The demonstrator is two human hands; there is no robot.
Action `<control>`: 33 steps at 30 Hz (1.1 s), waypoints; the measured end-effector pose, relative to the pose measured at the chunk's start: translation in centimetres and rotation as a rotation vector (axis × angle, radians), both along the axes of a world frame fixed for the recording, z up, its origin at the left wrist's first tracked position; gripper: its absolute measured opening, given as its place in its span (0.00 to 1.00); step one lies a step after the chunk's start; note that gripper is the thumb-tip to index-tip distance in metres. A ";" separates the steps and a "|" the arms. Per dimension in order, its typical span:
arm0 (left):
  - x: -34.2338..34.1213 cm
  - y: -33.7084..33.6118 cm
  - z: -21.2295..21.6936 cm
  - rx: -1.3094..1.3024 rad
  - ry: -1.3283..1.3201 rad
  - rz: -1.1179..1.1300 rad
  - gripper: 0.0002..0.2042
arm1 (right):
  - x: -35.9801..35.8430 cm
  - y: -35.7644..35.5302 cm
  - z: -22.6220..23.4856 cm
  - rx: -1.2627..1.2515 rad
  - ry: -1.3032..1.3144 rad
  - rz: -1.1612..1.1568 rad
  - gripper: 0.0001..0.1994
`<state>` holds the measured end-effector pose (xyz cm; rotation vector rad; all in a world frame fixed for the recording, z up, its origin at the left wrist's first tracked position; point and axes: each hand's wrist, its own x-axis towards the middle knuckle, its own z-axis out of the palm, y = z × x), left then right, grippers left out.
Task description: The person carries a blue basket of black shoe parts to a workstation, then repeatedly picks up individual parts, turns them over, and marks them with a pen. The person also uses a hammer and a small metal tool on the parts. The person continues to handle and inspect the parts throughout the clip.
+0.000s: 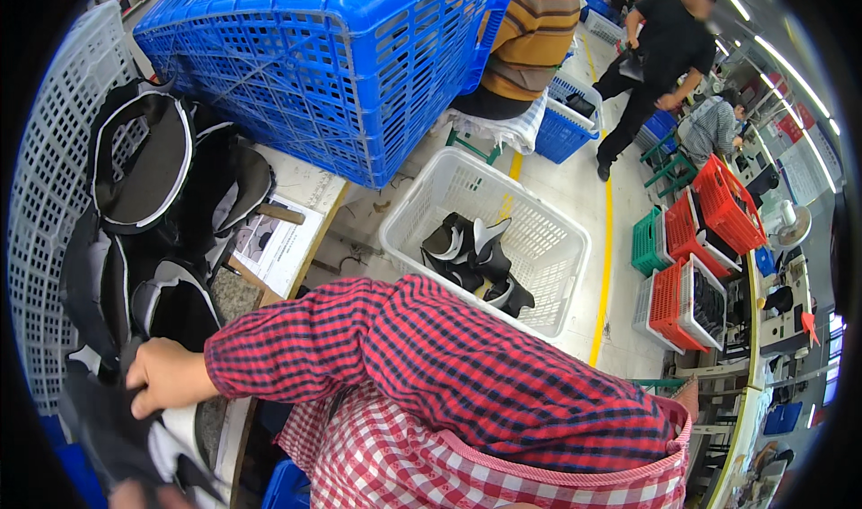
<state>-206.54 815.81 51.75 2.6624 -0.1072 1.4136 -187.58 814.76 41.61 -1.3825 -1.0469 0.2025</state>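
Floor-level white basket [548,240] holds black-and-white pieces [476,262].

Shoe pieces [144,204] piled on the table [310,190] at left, crate [332,51] behind them — basket [557,249] on the floor to the right.

sleeve [431,347]: red and dark blue check
apron [431,469]: red and white gingham, pink edge
pieces [144,163]: black with white trim
big crate [332,51]: bright blue
floor basket [530,231]: white, holding black and white pieces
floor line [606,249]: yellow
far crates [727,199]: red, one green
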 end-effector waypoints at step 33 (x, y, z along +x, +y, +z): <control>-1.7 -0.4 -1.7 0.394 0.274 0.206 0.16 | -3.3 -4.8 -2.7 -0.019 1.233 0.471 0.16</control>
